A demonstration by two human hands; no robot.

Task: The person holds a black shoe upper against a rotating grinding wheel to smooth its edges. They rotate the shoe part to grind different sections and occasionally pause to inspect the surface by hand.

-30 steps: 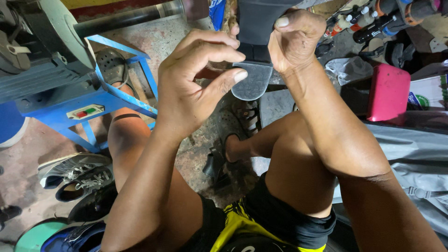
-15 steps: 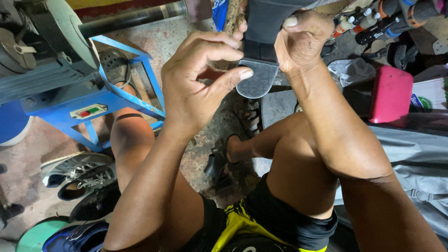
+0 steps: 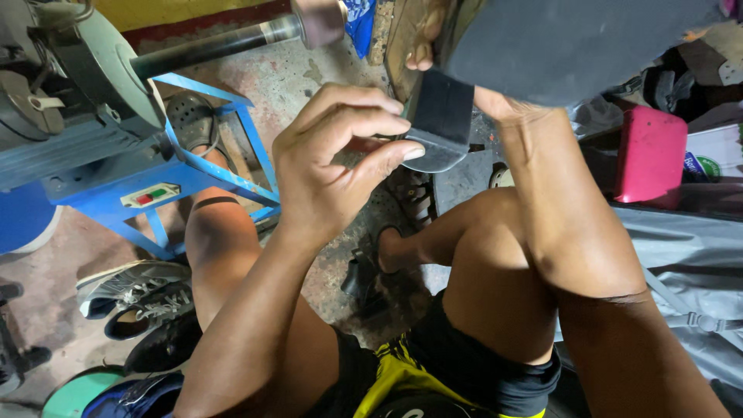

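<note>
Sole piece [image 3: 439,124] — dark, pinched at its rounded end by left hand [image 3: 329,166] — right hand [image 3: 495,97] grips above.

- Dark grey heel piece [image 3: 439,116]: matt, smooth, rubber-like, rounded lower edge paler and dull.
- Large sole [image 3: 573,42] above: dark, matt, finely grained, like rubber sheet.
- Machine frame [image 3: 193,174]: painted blue metal, slightly glossy, scuffed at the edges.
- Shaft [image 3: 209,48]: bare metal, dark and dull, brighter polished band near the end.
- Floor [image 3: 309,77]: rough concrete, stained and dusty.
- Pink box [image 3: 650,155]: smooth plastic, faint sheen.
- Grey cloth [image 3: 681,255]: woven fabric, matt, creased.
- Sneakers [image 3: 135,298]: mesh and synthetic, worn, dull.
- Shorts [image 3: 433,371]: black and yellow knit fabric, soft sheen.
</note>
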